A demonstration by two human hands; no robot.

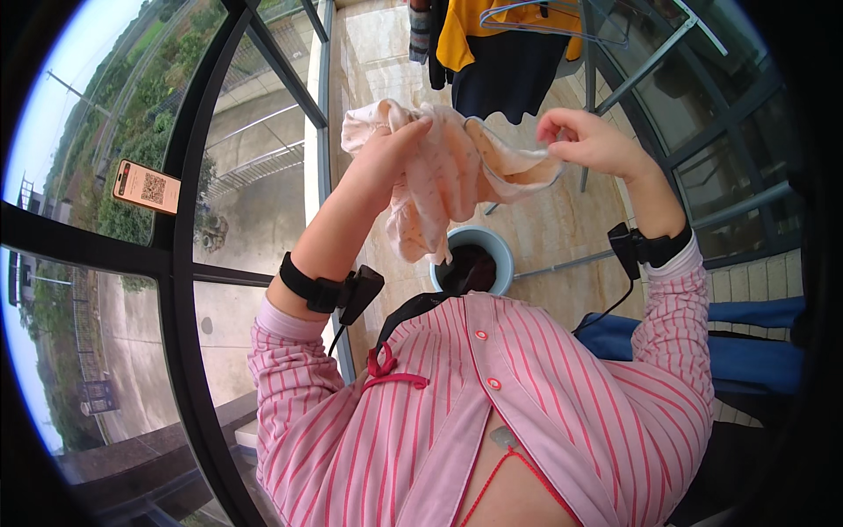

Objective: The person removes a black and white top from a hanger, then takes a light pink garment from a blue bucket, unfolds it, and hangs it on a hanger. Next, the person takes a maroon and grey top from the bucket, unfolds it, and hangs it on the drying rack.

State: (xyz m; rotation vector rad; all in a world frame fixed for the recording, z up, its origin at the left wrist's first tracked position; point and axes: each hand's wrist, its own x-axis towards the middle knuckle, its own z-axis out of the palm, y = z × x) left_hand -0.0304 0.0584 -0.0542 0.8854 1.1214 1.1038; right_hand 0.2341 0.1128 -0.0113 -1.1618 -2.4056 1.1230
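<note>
A pale peach garment [438, 178] with a small print hangs bunched in front of me, in the air. My left hand [393, 150] grips its gathered part, the thumb lying on top of the fabric. An edge with a thin grey-blue trim stretches to the right, forming an open loop. At the end of that loop, my right hand [589, 141] pinches the edge between thumb and finger, its other fingers curled. Below the garment, a light blue bucket [505, 253] stands on the tiled floor with dark cloth [471, 269] inside. The hanging fabric hides part of the bucket's rim.
Ahead hang a yellow top [458, 39], dark clothes [504, 76] and blue wire hangers [527, 16] by a metal rack [649, 62]. Black-framed windows [178, 224] line the left side, with a phone [146, 187] against them. Blue trousers [751, 359] are at right.
</note>
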